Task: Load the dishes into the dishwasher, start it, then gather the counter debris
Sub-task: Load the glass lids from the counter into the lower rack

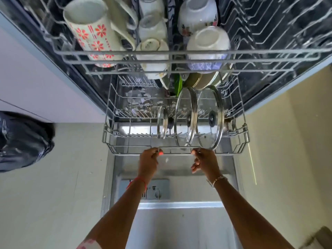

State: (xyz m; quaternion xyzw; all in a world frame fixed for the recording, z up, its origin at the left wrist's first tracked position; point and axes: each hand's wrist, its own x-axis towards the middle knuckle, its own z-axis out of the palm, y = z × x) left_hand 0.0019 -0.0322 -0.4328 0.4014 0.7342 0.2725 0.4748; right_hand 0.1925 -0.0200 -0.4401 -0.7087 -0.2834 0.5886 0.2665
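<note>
The dishwasher's lower rack (116, 141) is pulled out over the open door (179, 221). Three glass lids stand upright in it: a small one (162, 123), a middle one (186, 117) and a large one (211, 117). Plates and a green dish (178, 83) stand behind them. My left hand (149, 162) and my right hand (204, 162) both grip the rack's front rail. The upper rack (179, 56) holds a flowered mug (91, 31), several white cups (152, 51) and two upturned bowls (208, 44).
A black rubbish bag (23, 141) sits on the floor at the left beside a white cabinet (27, 78). The detergent compartment (156, 191) shows on the door's inner face. Pale tiled floor (278, 159) lies on both sides of the door.
</note>
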